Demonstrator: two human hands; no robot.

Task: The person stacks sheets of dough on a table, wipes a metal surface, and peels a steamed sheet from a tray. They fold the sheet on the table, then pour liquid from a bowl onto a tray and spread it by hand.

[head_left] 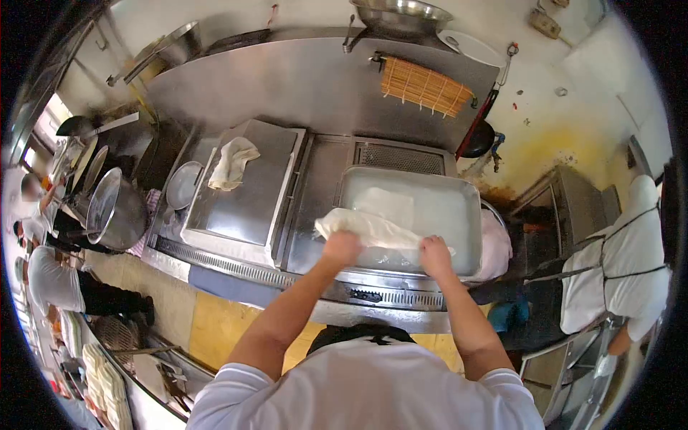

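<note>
Both hands grip a pale sheet [373, 229], the left hand [342, 247] closed on its near left edge and the right hand [434, 254] on its near right part. It hangs over the front rim of a metal tray [469, 215], which seems to hold milky liquid. A cloth [231, 163] lies on the lid [247, 193] to the left

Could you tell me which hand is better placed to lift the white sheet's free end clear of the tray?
Probably the left hand: it grips the white sheet nearest its loose left end, at the metal tray edge. The right hand holds it further right.
</note>
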